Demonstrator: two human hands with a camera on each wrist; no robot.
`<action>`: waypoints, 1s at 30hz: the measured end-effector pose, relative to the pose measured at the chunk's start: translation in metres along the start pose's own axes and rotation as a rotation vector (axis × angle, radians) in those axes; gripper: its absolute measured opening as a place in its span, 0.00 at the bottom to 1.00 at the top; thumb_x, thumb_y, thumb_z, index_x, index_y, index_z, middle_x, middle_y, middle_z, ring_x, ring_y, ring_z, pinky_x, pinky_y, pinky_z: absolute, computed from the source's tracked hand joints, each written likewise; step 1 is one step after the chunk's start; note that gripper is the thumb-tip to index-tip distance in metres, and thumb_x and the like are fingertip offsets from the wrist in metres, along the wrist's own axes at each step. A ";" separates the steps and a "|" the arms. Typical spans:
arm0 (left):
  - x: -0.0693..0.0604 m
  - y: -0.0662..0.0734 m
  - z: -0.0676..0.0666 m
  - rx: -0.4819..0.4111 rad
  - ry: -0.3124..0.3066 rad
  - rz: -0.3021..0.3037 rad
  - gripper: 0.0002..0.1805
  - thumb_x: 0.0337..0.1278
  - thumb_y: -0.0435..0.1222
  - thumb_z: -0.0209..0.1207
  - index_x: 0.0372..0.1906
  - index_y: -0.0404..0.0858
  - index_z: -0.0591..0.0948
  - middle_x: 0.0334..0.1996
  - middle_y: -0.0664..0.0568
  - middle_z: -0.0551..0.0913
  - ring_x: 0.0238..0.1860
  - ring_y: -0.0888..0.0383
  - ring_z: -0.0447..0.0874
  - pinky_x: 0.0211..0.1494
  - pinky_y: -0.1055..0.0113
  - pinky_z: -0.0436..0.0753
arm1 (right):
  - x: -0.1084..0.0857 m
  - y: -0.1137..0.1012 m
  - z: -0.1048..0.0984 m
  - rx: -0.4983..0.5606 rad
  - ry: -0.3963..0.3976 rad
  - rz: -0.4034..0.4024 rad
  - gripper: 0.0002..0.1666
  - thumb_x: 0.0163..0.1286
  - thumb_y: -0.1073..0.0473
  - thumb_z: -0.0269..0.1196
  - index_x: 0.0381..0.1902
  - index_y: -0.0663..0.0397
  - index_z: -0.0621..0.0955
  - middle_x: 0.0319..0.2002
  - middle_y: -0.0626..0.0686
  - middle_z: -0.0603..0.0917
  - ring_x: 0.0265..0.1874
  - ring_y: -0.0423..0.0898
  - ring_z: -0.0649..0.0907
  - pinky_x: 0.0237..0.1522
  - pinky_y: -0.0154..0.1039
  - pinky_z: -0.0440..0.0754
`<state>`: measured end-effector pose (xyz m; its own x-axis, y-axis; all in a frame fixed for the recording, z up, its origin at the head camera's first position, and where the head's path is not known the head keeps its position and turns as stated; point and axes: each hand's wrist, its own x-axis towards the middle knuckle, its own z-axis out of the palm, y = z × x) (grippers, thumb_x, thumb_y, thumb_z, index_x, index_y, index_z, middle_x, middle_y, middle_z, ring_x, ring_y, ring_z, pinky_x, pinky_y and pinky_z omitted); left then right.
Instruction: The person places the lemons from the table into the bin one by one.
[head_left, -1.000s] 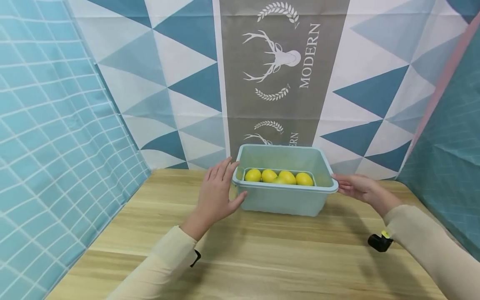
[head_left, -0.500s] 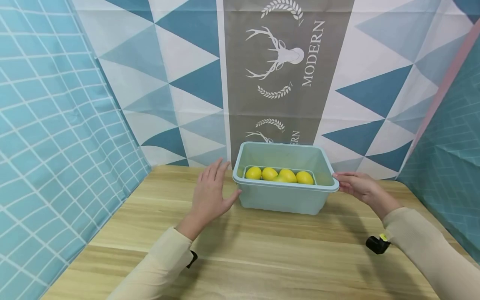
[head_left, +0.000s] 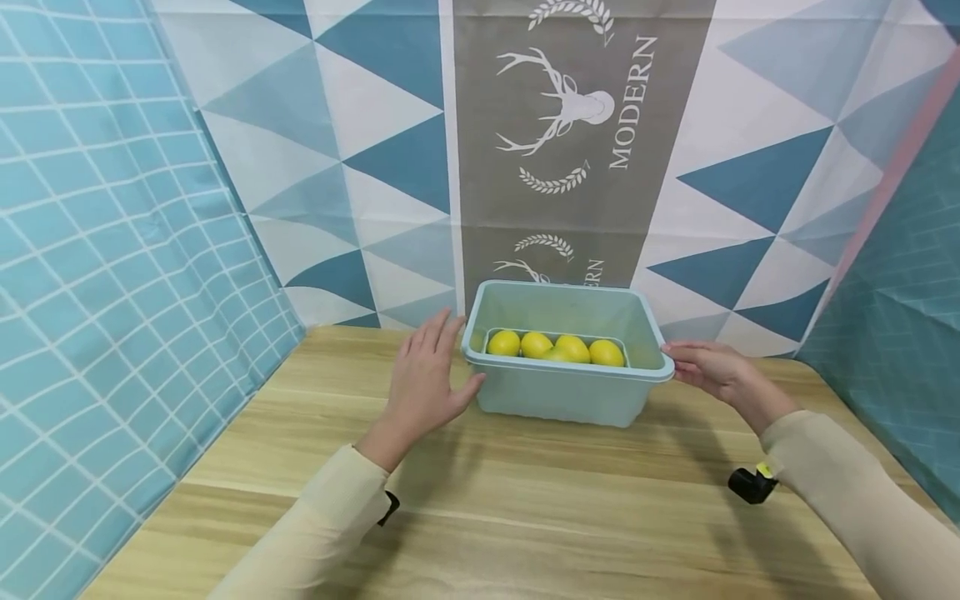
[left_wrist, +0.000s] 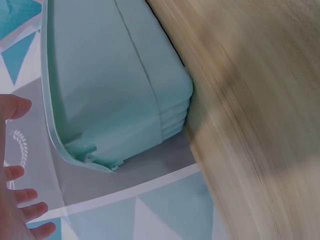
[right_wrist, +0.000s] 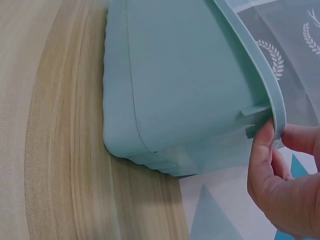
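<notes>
A pale blue-green plastic bin [head_left: 562, 396] stands on the wooden table against the backdrop. Several yellow fruits [head_left: 572, 347], lemon-like, lie in a row inside it. At the bin's right end, my right hand [head_left: 708, 371] pinches the rim; the right wrist view shows thumb and finger [right_wrist: 261, 155] on either side of the lip. My left hand [head_left: 427, 375] is by the left end, fingers spread and fairly straight. In the left wrist view a gap shows between the left fingers [left_wrist: 35, 211] and the rim; the head view does not settle whether the thumb touches.
The wooden table [head_left: 480, 508] stretches in front of the bin. A patterned backdrop [head_left: 397, 183] rises right behind it. Blue tiled sheeting [head_left: 112, 250] borders the left side, and teal sheeting [head_left: 900, 333] the right. A black device [head_left: 752, 485] hangs at the right wrist.
My left hand drew away leftward from the bin, then came slightly back toward it. The bin appears shifted a little left, with my right hand staying on its rim.
</notes>
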<state>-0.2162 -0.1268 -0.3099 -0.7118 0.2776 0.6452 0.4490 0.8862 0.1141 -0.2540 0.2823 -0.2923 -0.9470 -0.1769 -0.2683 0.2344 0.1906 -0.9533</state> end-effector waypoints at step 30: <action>-0.027 -0.014 0.001 0.036 -0.178 -0.289 0.51 0.52 0.67 0.53 0.76 0.46 0.53 0.77 0.44 0.49 0.78 0.42 0.41 0.77 0.35 0.42 | -0.077 0.052 0.051 -0.986 0.768 -0.556 0.57 0.65 0.35 0.58 0.75 0.64 0.48 0.73 0.71 0.52 0.73 0.70 0.50 0.68 0.74 0.49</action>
<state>-0.2035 -0.1467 -0.3299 -0.8916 0.0706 0.4474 0.1976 0.9494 0.2440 -0.1576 0.2566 -0.3287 -0.8221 0.0588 0.5663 -0.1599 0.9307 -0.3289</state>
